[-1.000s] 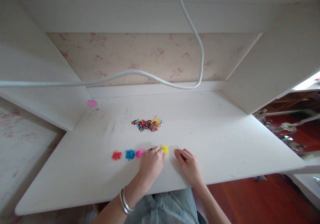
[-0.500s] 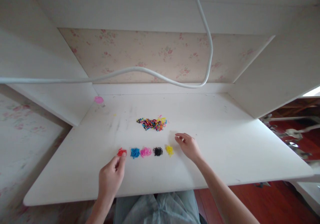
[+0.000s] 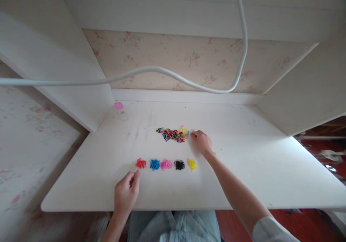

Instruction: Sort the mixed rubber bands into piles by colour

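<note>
Small loom rubber bands lie sorted by colour in a row: a red pile (image 3: 141, 163), a blue pile (image 3: 155, 164), a pink pile (image 3: 166, 164), a black pile (image 3: 179, 165) and a yellow pile (image 3: 191, 165). Behind the row spreads a mixed heap of rubber bands (image 3: 174, 134). My left hand (image 3: 127, 189) is closed just in front of the red pile, its thumb tip at the pile's near edge; no band shows in it. At the heap's right end, my right hand (image 3: 202, 141) has its fingers pinched together; whatever is between them is too small to see.
A white desk (image 3: 243, 170) carries the bands, with side panels left and right. A white cable (image 3: 151, 69) hangs across the view above it. Near the back left corner lies a round pink item (image 3: 118, 106) beside something clear.
My right hand has moved forward and left to the mixed heap's right end. My left hand has drawn back slightly from the red pile. The view has shifted a little.
</note>
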`<state>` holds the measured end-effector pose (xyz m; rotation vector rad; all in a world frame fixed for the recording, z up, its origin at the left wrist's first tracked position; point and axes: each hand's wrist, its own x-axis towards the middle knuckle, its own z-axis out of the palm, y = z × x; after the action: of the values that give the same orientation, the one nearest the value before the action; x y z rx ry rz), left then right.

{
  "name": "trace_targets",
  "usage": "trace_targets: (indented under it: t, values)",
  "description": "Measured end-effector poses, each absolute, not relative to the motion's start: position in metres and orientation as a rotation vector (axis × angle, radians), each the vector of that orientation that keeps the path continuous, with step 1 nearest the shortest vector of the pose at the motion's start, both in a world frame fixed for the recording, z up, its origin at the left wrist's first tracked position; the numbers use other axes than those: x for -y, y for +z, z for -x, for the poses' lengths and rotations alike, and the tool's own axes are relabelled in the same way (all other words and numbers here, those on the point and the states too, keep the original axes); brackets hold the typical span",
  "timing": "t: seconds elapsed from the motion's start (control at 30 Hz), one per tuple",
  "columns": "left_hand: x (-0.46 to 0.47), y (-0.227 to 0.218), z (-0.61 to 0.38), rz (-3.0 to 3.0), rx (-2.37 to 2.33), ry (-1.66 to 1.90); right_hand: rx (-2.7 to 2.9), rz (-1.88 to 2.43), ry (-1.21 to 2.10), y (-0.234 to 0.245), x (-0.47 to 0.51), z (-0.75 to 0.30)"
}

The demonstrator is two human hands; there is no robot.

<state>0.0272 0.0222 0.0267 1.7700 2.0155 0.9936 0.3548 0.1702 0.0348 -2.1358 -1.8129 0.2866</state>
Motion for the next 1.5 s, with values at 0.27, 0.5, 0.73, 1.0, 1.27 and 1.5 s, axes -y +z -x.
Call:
trace_targets:
  t: [0.27,0.5,0.73,1.0,1.27,1.5]
  values:
    - [-0.023,0.023,-0.025,-1.787,-1.980,0.983,1.594,2.000,0.240,0.045,-0.144,-0.364]
    - [-0.022,0.025,-0.027,-1.761,-1.959,0.984,1.745,1.762,0.452,0.061,-0.070,-0.308]
    - [-0.022,0.024,-0.026,-1.805,-1.963,0.955,2.080,1.800,0.370,0.056,-0.039,-0.258]
    - [-0.022,0.022,-0.024,-1.874,-1.960,0.932,2.222,1.878,0.262,0.054,-0.042,-0.248]
    - [-0.021,0.021,-0.025,-1.878,-1.967,0.924,2.215,1.843,0.318,0.061,-0.042,-0.256]
    - [-0.021,0.021,-0.026,-1.873,-1.982,0.907,1.889,1.869,0.426,0.057,-0.068,-0.298]
